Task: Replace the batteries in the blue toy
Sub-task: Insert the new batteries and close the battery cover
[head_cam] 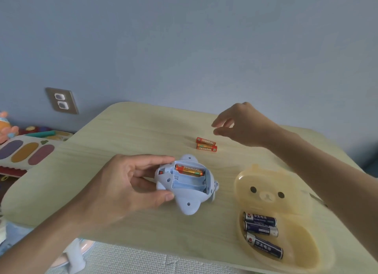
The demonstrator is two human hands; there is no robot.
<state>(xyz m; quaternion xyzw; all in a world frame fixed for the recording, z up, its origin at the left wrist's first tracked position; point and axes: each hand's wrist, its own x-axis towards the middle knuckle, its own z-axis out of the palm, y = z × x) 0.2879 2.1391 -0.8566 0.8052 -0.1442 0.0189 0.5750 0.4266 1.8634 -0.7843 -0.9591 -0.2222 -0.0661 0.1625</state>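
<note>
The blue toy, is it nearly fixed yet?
Not yet. Two orange batteries are out on the table; one remains in the blue toy, held by the left hand. The empty right hand hovers. Three dark batteries wait in the yellow case.

Toy is pale blue with a small red switch, and the one cell in its far slot is orange-red fading to gold and green, same as the two loose cells on the far table. Case at right is translucent pale yellow with a bear face, black dot eyes and a cream muzzle, holding three navy cells with white print and red-white logos. Table is pale yellow wood grain, wall flat grey-blue, outlet plate grey-brown with white sockets.
</note>
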